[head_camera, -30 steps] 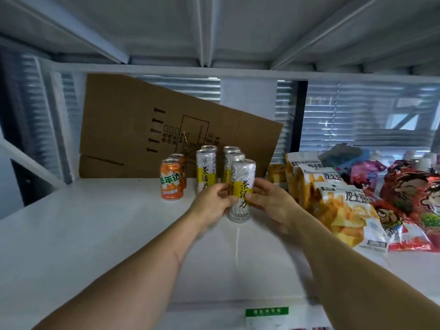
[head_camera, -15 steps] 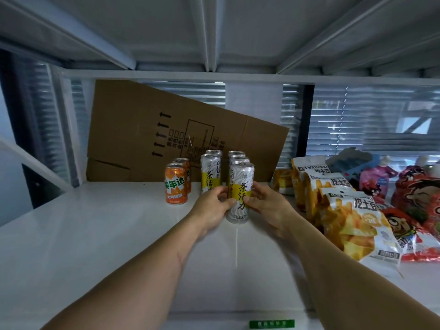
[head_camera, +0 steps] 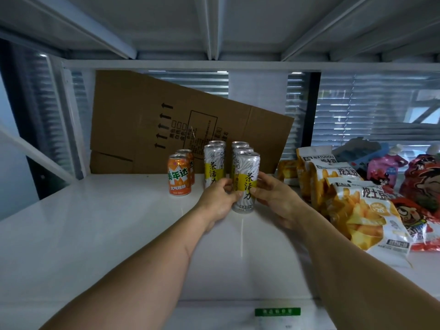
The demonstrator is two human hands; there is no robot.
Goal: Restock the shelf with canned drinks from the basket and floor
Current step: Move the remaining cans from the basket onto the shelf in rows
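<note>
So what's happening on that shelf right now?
A person is stocking cans. Both hands, the left hand and the right hand, grip one tall silver-and-yellow can standing upright on the white shelf, at the front of the right row of matching cans. Two orange cans stand to the left, snack bags to the right.

Shelf (head_camera: pixel 95 234) open left; chip bags (head_camera: pixel 362 210) crowd right.

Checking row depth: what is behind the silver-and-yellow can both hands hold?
Behind the held can two more silver cans line up, with the cardboard sheet behind them. Their lower bodies are hidden.
</note>
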